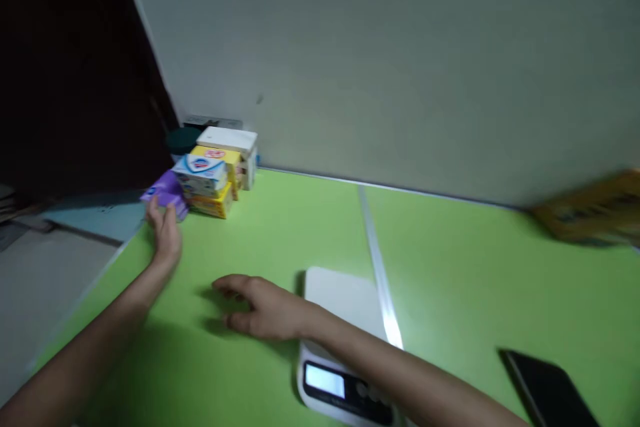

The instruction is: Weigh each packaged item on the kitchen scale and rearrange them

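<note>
My left hand (165, 235) is at the near side of a purple packet (167, 191), fingers stretched up against it; whether they press on it I cannot tell. Right beside the packet, a blue-and-white soap box (201, 174) rests on a yellow box (209, 203). My right hand (257, 305) hovers over the green table with thumb and fingers apart and nothing between them. Under my right forearm lies a white digital kitchen scale (345, 293), partly covered by the arm. Its display is lit, but no reading can be made out.
Behind the soap stand another yellow box (233, 163), a white box (231, 137) and a dark green round thing (182, 140). A dark phone-like slab (550, 387) lies at lower right, a blurred yellow box (595, 210) by the wall. A silvery strip (379, 260) crosses the table (450, 267).
</note>
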A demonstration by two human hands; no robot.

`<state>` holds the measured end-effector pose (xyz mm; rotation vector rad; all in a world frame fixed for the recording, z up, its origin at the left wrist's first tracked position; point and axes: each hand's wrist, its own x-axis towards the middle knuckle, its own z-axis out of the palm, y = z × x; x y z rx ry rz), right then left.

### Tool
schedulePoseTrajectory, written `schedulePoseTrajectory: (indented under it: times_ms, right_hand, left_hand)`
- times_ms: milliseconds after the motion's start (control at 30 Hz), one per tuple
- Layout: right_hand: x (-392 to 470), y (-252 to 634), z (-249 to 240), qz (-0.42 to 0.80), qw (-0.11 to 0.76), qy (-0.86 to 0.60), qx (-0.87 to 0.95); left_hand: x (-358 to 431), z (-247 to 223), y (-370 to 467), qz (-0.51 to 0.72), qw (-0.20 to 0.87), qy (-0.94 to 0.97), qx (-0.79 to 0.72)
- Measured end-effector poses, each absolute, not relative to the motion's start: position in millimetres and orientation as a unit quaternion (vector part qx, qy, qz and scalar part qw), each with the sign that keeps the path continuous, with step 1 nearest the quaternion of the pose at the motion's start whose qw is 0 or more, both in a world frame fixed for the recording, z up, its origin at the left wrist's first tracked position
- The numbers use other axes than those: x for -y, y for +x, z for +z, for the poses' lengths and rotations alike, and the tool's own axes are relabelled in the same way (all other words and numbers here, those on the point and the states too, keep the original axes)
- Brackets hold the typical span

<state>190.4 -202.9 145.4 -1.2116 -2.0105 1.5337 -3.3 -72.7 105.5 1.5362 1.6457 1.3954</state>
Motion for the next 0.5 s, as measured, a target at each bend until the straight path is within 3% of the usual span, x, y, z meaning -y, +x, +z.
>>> schedulePoseTrajectory:
  times_ms: [67, 233, 367, 500]
  right_hand:
    - [218.7, 212.2, 156.4, 0.545, 0.185, -0.421, 0.701]
    - [260.6, 295.4, 171.3, 0.53, 0.252, -0.438, 0.681]
    - [310.3, 373.0, 168.0, 0.464, 0.371, -0.472, 0.651]
    - [360.0, 453.5, 147.4, 0.45, 0.509, -0.483, 0.552]
  left_hand:
    - [116.6, 115.3, 24.6, 0.497, 0.255, 0.597, -0.576]
    - [201.7, 124.7, 94.1, 0.277, 0.445, 0.745, -0.412]
    - [228.8, 130.1, 176.3, 0.157, 0.53, 0.768, -0.323]
    - [253.0, 143.9, 288.2, 0.121, 0.535, 0.803, -0.232]
